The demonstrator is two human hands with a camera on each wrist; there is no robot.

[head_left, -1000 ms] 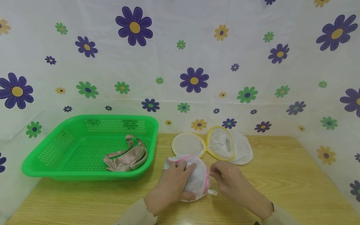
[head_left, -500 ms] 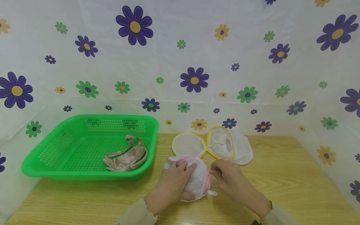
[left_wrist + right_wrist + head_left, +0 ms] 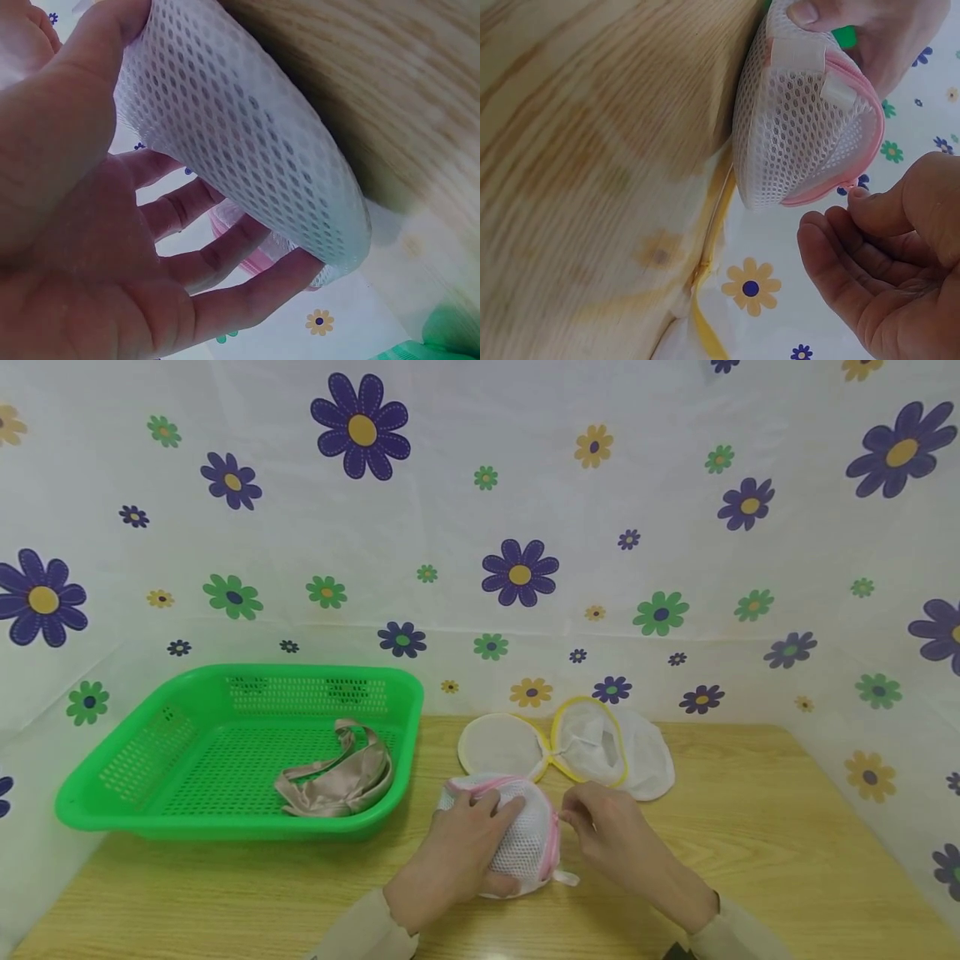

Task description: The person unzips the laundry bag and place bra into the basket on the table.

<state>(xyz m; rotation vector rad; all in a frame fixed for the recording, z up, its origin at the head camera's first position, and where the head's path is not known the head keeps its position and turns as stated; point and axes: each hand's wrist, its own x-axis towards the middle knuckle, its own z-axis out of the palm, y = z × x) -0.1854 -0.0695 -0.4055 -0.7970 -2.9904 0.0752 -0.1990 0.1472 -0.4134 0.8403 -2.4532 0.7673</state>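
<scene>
A white mesh laundry bag (image 3: 517, 839) with a pink zipper (image 3: 552, 843) sits on the table before me. My left hand (image 3: 468, 852) holds it from the left, fingers spread over its top and thumb at the near side. In the left wrist view the bag's mesh side (image 3: 240, 135) lies between thumb and fingers. At the bag's right edge, my right hand (image 3: 618, 835) pinches the zipper pull (image 3: 850, 184) between thumb and index finger. The right wrist view shows the zipper partly undone, with a gap in the mesh and a white tab (image 3: 838, 91) beside it.
To the left stands a green plastic basket (image 3: 247, 822) with a beige satin bra (image 3: 348, 785) inside. Behind the laundry bag lie yellow-edged white mesh pieces (image 3: 502, 745) and a white mesh pouch (image 3: 648, 760). A flowered sheet hangs behind the wooden table (image 3: 750, 835).
My right hand has shifted slightly upward along the bag's right edge, still pinching the zipper pull. The left hand keeps its place on the laundry bag.
</scene>
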